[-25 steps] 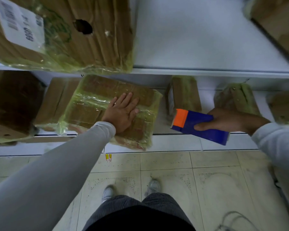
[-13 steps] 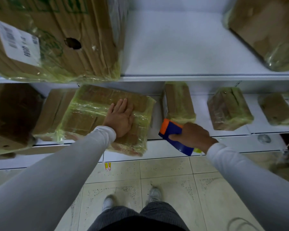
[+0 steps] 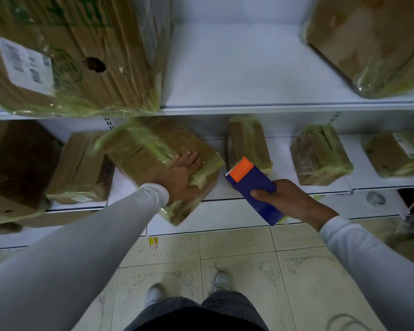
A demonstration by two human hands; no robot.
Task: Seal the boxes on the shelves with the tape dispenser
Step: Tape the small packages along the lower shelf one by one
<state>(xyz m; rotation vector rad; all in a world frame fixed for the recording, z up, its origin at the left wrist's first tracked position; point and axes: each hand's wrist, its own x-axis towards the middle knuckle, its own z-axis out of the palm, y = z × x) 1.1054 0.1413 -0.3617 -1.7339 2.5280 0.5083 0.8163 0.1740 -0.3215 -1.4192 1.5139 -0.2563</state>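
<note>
A white paper label on the large tape-wrapped cardboard box on the upper shelf carries rotated dark print, too blurred to read surely; another box's label, far right, is illegible.

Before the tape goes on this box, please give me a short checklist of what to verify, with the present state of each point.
1. Box steadied: ok. The left hand presses flat on the wrapped box.
2. Box fully on the shelf: not ok. Its near corner hangs past the lower shelf edge and the box sits turned at an angle.
3. Dispenser in grip: ok. The right hand holds the blue tape dispenser.
4. Dispenser on the box: not ok. It is apart from the box, to its right.
5. Cutter end toward the shelf: ok. The orange end points away from the person.
6. Tape ready to pull: cannot tell. No loose tape end shows.
</note>
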